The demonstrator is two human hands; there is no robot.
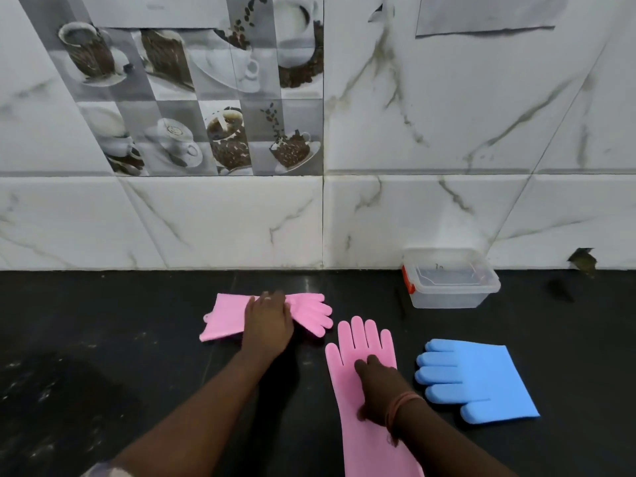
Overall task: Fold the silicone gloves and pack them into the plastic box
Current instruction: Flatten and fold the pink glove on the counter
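Observation:
Two pink silicone gloves lie on a black counter. One pink glove lies sideways near the wall, fingers to the right; my left hand presses flat on its middle. The second pink glove lies lengthwise with fingers pointing to the wall, and my right hand rests flat on its palm area. A blue silicone glove lies to the right, fingers pointing left. A clear plastic box with an orange latch stands open against the wall at the right.
The black counter meets a white marble-tiled wall just behind the gloves. A dark chip in the wall shows at the far right.

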